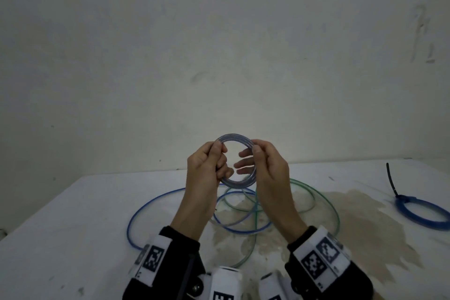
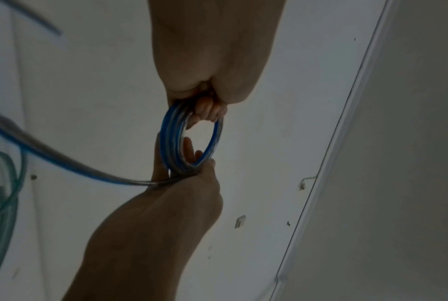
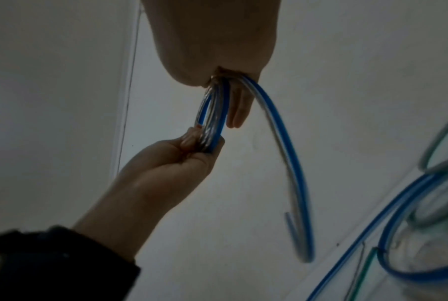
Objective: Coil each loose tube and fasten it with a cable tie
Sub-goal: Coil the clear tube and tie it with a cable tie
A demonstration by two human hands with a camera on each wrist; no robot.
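Coiling step in hand, not yet at fastening. Both hands are raised above the counter [image 1: 73, 214], holding a small coil [image 1: 235, 137] of blue-striped clear tube, several turns stacked into one ring. The left hand [image 1: 204, 168] has its grip closed on the ring's left side, thumb over the strands and fingers curled behind; the right hand [image 1: 266, 168] pinches the right side between thumb and fingers, with some fingers reaching straighter through the ring's opening. In the right wrist view a free tail [image 3: 292, 173] of the same tube runs out from the right hand and arcs downward, its end blurred; the left wrist view shows that length trailing off toward the counter. So, by my reading, the coil is unfinished: slack remains to be wound in. Below the hands lie a loose blue tube [image 1: 155, 204] and a loose green tube [image 1: 314, 192], overlapping in wide loops on a stained patch of the counter. Far right, well apart, sits a finished blue coil [image 1: 414, 214] with a black cable tie [image 1: 392, 181] standing up from it. Next move likely calls for the right hand to draw the tail round for another turn while the left keeps the stack pinched so the turns do not spring apart. No spare tie can be made out near the hands; one must be found before fastening.
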